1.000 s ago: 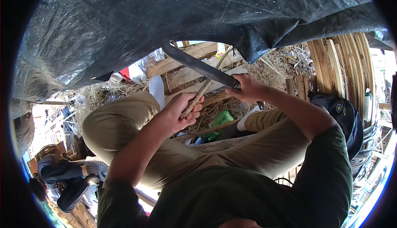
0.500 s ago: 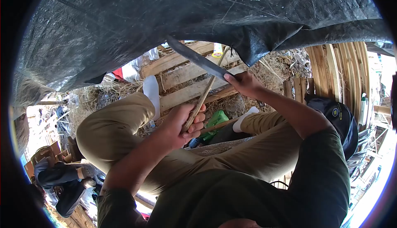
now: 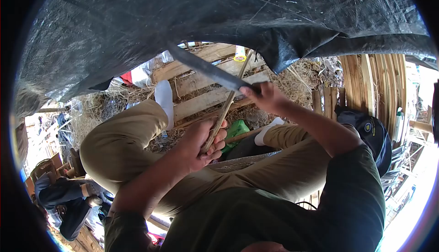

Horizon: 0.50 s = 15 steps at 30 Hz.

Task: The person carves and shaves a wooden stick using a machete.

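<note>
In my left hand [image 3: 203, 143] I grip the lower end of a thin wooden stick [image 3: 227, 103], which slants up and away to the right. My right hand [image 3: 266, 97] is closed on a machete [image 3: 203, 69], its thumb against the blade near the handle. The long dark blade points up and left and crosses the stick. Most of the handle is hidden inside my fingers. Below the hands, between my legs, lie a green plastic bag [image 3: 236, 133] and a brown wooden rod [image 3: 244, 136].
A dark tarp [image 3: 183, 12] hangs low across the front. Wooden slats [image 3: 201, 87] lie over straw. At right stand stacked planks [image 3: 375, 80] and a dark backpack [image 3: 366, 131]. Another person's legs [image 3: 68, 199] show at lower left.
The machete and my right hand have shifted slightly left and down along the stick. My left hand keeps its grip on the stick in nearly the same spot.
</note>
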Motion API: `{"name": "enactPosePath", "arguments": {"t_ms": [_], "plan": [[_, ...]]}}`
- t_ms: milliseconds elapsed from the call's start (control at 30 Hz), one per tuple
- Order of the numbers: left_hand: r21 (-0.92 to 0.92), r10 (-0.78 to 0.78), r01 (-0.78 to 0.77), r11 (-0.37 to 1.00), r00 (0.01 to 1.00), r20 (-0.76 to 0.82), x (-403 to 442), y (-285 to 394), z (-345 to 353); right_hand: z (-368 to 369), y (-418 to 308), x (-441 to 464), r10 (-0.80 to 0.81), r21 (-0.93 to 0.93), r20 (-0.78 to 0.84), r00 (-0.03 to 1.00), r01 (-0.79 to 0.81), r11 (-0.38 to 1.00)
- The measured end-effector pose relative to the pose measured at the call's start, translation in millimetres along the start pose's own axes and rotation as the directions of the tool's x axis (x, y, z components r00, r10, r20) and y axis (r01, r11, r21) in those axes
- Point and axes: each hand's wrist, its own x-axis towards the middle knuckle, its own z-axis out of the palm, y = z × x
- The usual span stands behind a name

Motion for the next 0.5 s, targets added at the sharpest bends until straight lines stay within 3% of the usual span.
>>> {"name": "enactPosePath", "arguments": {"t_ms": [67, 167, 200, 300, 333, 433, 467, 500], "plan": [[-0.044, -0.006, 0.008, 0.999, 0.999, 0.043, 0, 0, -3, -9, 17, 18, 0.115, -0.004, -0.007, 0.993, -0.115, 0.993], [-0.141, -0.007, 0.033, 0.990, 0.984, 0.180, -2, 3, -7, -5, -4, -2, 0.151, 0.109, -0.032, 0.988, -0.147, 0.983], [-0.189, -0.002, 0.050, 0.981, 0.969, 0.247, -4, 2, -7, 12, -3, -4, -0.159, 0.088, -0.237, 0.958, 0.184, 0.979], [-0.279, -0.009, 0.098, 0.955, 0.952, 0.305, -5, -2, -6, 12, 3, -2, -0.073, 0.139, -0.189, 0.979, 0.100, 0.985], [-0.308, -0.004, 0.103, 0.946, 0.952, 0.306, -4, -3, -5, -4, -8, -1, 0.034, 0.125, -0.076, 0.997, -0.024, 0.992], [-0.325, 0.007, 0.102, 0.940, 0.948, 0.318, 0, 1, -10, -25, -11, 6, 0.124, 0.054, 0.010, 0.992, -0.124, 0.991], [-0.317, 0.009, 0.099, 0.943, 0.946, 0.324, 0, 2, -11, -18, -13, 1, 0.144, 0.105, 0.037, 0.989, -0.147, 0.984], [-0.314, 0.011, 0.098, 0.944, 0.944, 0.329, 0, 1, -12, -5, -12, -1, 0.039, 0.082, -0.052, 0.998, -0.035, 0.996]]}}
